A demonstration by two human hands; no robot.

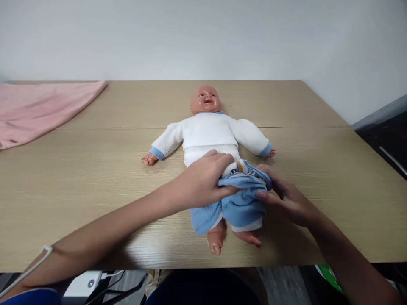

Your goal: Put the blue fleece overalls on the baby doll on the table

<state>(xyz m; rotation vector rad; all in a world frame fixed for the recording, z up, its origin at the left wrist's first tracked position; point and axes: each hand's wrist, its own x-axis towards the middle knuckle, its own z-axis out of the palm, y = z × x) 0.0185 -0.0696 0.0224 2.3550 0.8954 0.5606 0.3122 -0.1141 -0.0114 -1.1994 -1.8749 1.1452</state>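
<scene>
The blue trousers [237, 207] sit bunched at the hips of a baby doll [210, 135] lying face-up mid-table [95, 178]. Left hand [203, 180] and right hand [286, 197] both pinch the waistband. A pink cloth [41, 108] lies far left.

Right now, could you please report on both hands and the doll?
Left hand grips blue trousers at the waistband. Right hand pinches their other side. Doll flat on its back on table. Pink cloth far left, apart.
</scene>
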